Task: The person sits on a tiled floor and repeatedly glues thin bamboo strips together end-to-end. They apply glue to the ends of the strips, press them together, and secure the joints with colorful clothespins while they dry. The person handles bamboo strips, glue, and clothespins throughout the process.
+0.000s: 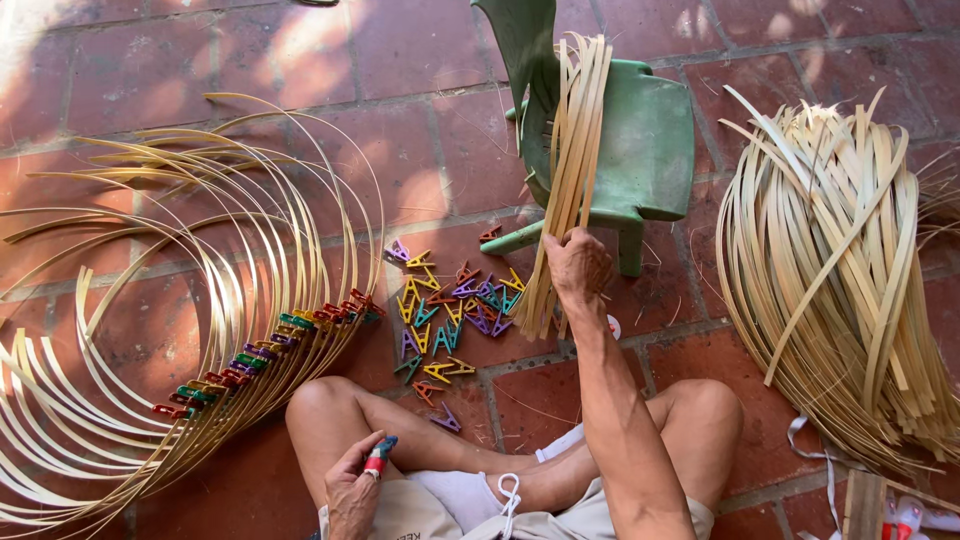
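**A:** Starting nearest: left hand [352, 492] rests low by the left knee, fingers curled shut on a red-and-teal clip [379, 455]. Clip sticks up out of the fist.

**B:** And the right?

**A:** Right hand [577, 265] is stretched forward, arm nearly straight, fingers wrapped around a bundle of bamboo strips [570, 160]. Grip sits in the lower part of the bundle.

**B:** Bundle axis?

**A:** Runs away from the person, near end on the brick floor [130, 70], far end leaning on the green plastic stool [650, 150]. Slight tilt rightward going up the frame. Short tail of strips fans out below the fist.

**B:** Spare clips?

**A:** Loose pile of coloured clips [450, 310] on the floor, just left of the right hand, ahead of the left knee. Left hand is well apart from the bundle; right is on it.

**B:** Anything else?

**A:** Left: arc of bent strips [150, 330] with clips pinned along the inner edge. Right: big heap of strips [840, 270], untouched by either hand.
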